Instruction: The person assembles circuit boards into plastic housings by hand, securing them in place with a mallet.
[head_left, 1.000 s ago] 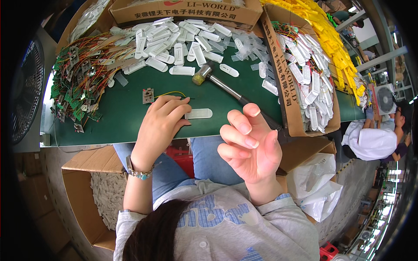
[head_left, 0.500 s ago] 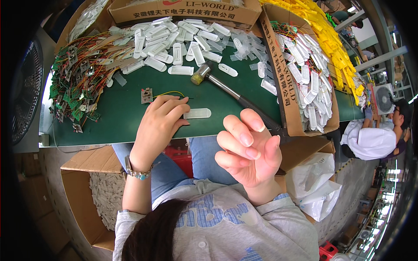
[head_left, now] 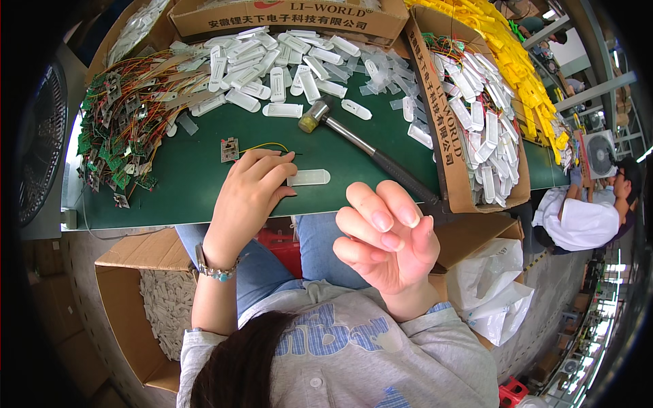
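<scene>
On the green table, my left hand lies palm down. Its thumb and forefinger close about the left end of a narrow white plastic casing with a rounded right end; my fingers partly hide that end. Just beyond the hand sits a small circuit board with a yellow and a dark wire trailing to the right. My right hand is raised in front of the table edge, palm turned up, fingers loosely bent and apart, holding nothing. A hammer with a dark grip lies diagonally beyond the casing.
Heaped circuit boards with wires cover the left side. White casings pile along the back, beside clear plastic pieces. A cardboard box of casings stands right, near yellow parts. A fan is far left.
My right hand has shifted slightly down and its fingers have curled a little more. The left hand, the casing and the circuit board stay put.
</scene>
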### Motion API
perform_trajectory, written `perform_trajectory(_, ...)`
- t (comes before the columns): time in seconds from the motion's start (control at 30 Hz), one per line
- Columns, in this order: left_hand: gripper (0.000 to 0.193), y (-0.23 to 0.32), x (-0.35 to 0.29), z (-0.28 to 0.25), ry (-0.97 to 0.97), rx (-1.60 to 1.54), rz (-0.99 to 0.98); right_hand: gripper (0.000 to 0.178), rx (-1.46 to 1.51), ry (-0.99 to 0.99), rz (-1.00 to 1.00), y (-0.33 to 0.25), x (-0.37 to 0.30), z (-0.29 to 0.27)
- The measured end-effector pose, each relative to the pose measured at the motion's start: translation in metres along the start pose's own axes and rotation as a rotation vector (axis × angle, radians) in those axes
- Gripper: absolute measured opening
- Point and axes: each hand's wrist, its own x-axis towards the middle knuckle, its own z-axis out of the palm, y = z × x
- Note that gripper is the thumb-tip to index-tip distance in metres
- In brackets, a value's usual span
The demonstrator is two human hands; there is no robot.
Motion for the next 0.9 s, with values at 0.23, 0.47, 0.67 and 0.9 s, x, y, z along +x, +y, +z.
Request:
perform_trajectory(0.23,0.028,0.001,0.000,-0.001,0.006,0.007,-0.008,0.062,-0.770,0.079,-0.214,-0.042,0.000,-0.023)
perform_trajectory(0.47,0.029,0.000,-0.004,0.000,0.020,0.019,-0.014,0.026,-2.005,0.643,-0.062,-0.066,0.002,-0.039)
perform_trajectory(0.67,0.029,-0.002,-0.003,0.002,0.022,0.006,-0.008,0.025,-2.608,0.287,-0.235,-0.084,0.026,-0.066)
perform_trajectory(0.9,0.028,-0.002,-0.005,0.002,0.019,0.018,-0.010,0.027,-2.998,0.358,-0.195,-0.114,0.084,-0.090)
